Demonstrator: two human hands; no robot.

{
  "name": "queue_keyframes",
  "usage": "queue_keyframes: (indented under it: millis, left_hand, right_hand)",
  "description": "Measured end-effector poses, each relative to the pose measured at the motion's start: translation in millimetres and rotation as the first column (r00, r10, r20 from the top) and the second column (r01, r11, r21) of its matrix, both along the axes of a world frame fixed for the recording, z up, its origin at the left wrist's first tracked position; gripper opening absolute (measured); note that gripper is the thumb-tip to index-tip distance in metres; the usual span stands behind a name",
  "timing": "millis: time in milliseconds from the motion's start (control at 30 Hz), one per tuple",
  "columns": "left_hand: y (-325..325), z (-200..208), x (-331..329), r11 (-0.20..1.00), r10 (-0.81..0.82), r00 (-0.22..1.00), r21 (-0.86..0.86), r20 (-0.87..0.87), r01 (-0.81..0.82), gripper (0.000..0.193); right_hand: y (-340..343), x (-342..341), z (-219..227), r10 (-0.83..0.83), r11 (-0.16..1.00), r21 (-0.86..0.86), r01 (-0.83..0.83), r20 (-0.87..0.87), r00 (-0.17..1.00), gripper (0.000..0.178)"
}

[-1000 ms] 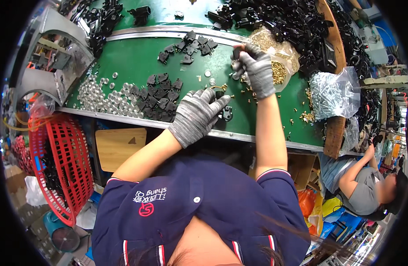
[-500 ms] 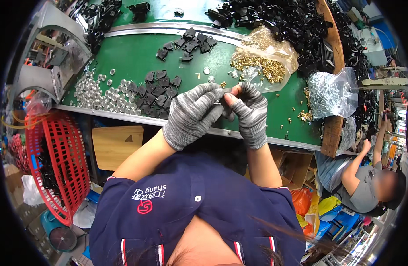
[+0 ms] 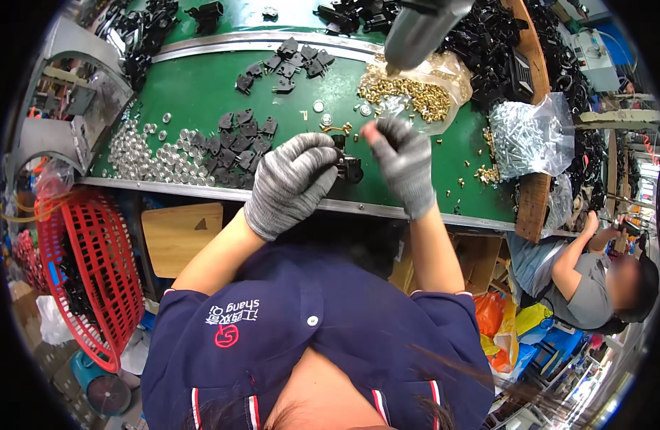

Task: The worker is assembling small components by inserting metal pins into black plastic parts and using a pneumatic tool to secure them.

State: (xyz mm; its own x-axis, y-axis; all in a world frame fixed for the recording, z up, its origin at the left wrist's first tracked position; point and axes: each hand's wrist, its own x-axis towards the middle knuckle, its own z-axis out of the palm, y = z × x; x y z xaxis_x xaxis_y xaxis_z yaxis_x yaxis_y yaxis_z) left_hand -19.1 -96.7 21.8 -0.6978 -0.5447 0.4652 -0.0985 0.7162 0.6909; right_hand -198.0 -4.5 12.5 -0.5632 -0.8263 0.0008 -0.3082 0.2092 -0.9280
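My left hand (image 3: 292, 185), in a grey knitted glove, is closed around a small black plastic part (image 3: 351, 169) just above the bench's front edge. The part's right end sticks out past the fingers; the rest is hidden. To the right of it, apart from the part, my gloved right hand (image 3: 405, 168) is raised with its bare thumb tip showing. Its fingers are somewhat blurred, and nothing shows in them. Small brass pieces (image 3: 338, 128) and round metal caps (image 3: 318, 107) lie beyond my hands. A grey cylindrical tool with a narrow tip (image 3: 420, 37) hangs above the brass pieces.
On the green bench (image 3: 193, 93) are silver caps (image 3: 165, 161), flat black pieces (image 3: 238, 143), a bag of brass inserts (image 3: 441, 93) and a bag of silver screws (image 3: 527, 143). A wooden rail (image 3: 536, 204) bounds the right. A red basket (image 3: 104, 265) stands left; a person (image 3: 584, 279) sits right.
My right hand has come away from the left hand and the black part, moving right. The grey tool has come into view at the top. The left hand keeps the part, now more visible.
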Motion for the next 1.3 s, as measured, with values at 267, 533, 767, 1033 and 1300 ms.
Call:
queue_keyframes:
  millis: [267, 533, 767, 1033, 1300]
  left_hand:
    - [-16, 7, -15, 0.965, -0.209, 0.971, -0.139, 0.12, 0.224, 0.021]
    - [-19, -16, -14, 0.967, -0.197, 0.978, -0.149, 0.076, 0.206, 0.02]
    - [-16, -10, -16, 0.965, -0.232, 0.97, -0.107, 0.075, 0.239, 0.024]
    - [-12, -17, -14, 0.962, -0.247, 0.968, -0.111, 0.05, 0.251, 0.026]
    - [-8, -30, -15, 0.975, -0.173, 0.984, -0.15, -0.045, 0.165, 0.028]
  right_hand:
    - [-70, -28, -3, 0.53, 0.781, 0.621, -0.067, -0.601, 0.598, 0.017]
    - [-62, -41, -25, 0.393, 0.918, 0.341, -0.202, -0.713, 0.58, 0.017]
    - [-42, -23, -31, 0.543, 0.814, 0.537, -0.221, -0.568, 0.619, 0.019]
    - [-19, -31, -25, 0.294, 0.955, 0.09, -0.282, -0.4, 0.868, 0.012]
    - [28, 20, -12, 0.057, 0.961, -0.263, -0.086, -0.116, 0.992, 0.015]
